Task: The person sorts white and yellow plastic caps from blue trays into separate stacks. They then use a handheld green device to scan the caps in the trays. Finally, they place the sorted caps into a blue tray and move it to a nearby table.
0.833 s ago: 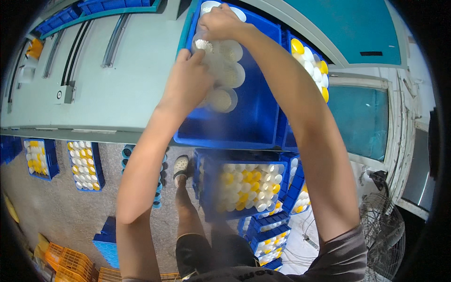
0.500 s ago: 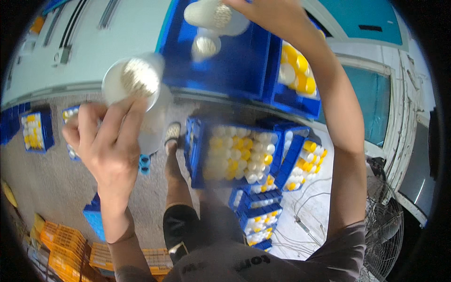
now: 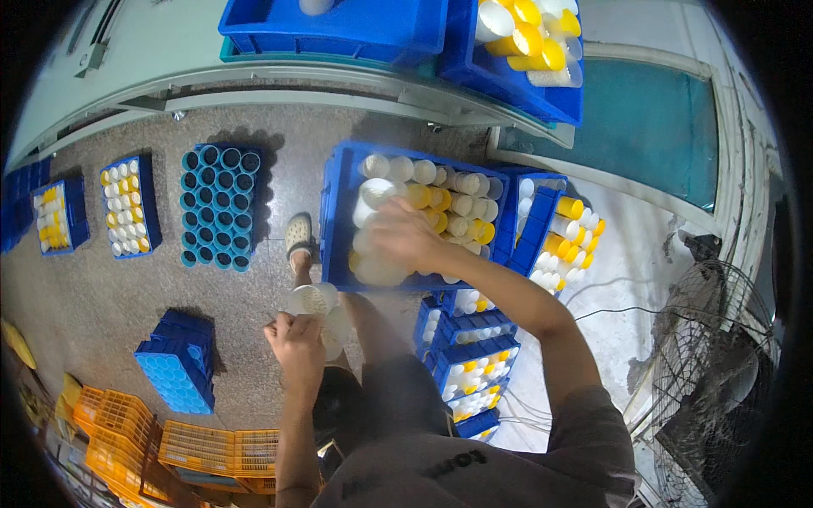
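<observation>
My left hand (image 3: pixel 296 343) is closed in a pinch on the rims of several translucent plastic cups (image 3: pixel 315 298), held low in front of my legs. Whitish contents show in one of them. My right hand (image 3: pixel 405 235), blurred by motion, is over a blue crate (image 3: pixel 332 233), with its fingers closed about several white cups (image 3: pixel 373 262) at the crate's left side. The hand partly covers these cups. Rows of white and yellow cups (image 3: pixel 461 203) lie on their sides in the rest of that crate.
A bench above carries a blue tray (image 3: pixel 339 38) and a blue crate (image 3: pixel 474 72) of yellow and white cups. More filled crates (image 3: pixel 478 368) stand at right. On the floor are a rack of blue tubes (image 3: pixel 220 207), filled crates (image 3: pixel 127 207) and orange baskets (image 3: pixel 199 447). A wire fan guard (image 3: pixel 707 339) stands right.
My right hand has come down from the bench tray to the floor crate, bringing cups. My left hand has moved lower and rightward, still holding its cups. The view has tilted toward the floor.
</observation>
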`<state>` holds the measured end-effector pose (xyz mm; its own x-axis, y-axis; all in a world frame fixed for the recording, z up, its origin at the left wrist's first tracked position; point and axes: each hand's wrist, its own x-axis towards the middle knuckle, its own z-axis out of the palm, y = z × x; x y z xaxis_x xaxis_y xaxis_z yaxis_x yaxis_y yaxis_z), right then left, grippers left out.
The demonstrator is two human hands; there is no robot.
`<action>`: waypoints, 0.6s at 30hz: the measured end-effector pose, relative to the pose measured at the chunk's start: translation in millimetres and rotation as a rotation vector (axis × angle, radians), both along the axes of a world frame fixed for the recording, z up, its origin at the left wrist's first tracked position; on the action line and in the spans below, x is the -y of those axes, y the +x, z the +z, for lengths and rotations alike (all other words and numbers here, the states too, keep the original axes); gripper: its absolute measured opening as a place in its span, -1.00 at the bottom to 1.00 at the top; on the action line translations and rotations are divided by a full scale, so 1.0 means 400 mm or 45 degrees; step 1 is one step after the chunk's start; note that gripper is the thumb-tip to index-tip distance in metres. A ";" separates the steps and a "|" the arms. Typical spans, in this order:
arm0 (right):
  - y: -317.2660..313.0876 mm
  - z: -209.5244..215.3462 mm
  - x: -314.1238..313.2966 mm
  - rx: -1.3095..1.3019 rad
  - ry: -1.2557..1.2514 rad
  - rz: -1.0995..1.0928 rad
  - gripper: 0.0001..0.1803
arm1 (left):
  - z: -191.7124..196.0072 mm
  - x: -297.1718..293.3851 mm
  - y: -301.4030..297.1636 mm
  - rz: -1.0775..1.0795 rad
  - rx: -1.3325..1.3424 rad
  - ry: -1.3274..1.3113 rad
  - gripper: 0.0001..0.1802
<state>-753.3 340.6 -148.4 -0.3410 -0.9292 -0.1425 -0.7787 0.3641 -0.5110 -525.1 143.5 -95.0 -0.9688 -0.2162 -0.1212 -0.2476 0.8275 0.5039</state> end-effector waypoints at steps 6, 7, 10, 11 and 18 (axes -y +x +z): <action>0.007 -0.330 0.038 -0.067 0.094 -0.084 -0.85 | -0.139 -0.064 0.026 -0.082 -0.003 0.028 -0.71; -0.002 -0.375 0.055 -0.141 0.136 -0.104 -0.84 | -0.159 -0.068 0.022 -0.086 -0.019 0.039 -0.70; -0.023 -0.490 0.105 -0.320 0.317 -0.067 -0.80 | -0.223 -0.073 0.000 -0.167 -0.017 0.057 -0.68; -0.026 -0.517 0.119 -0.351 0.495 -0.037 -0.79 | -0.247 -0.073 -0.010 -0.202 -0.012 0.062 -0.68; 0.055 -0.468 0.067 -0.722 0.006 -0.388 -0.80 | -0.375 -0.080 -0.073 -0.503 -0.135 -0.031 -0.80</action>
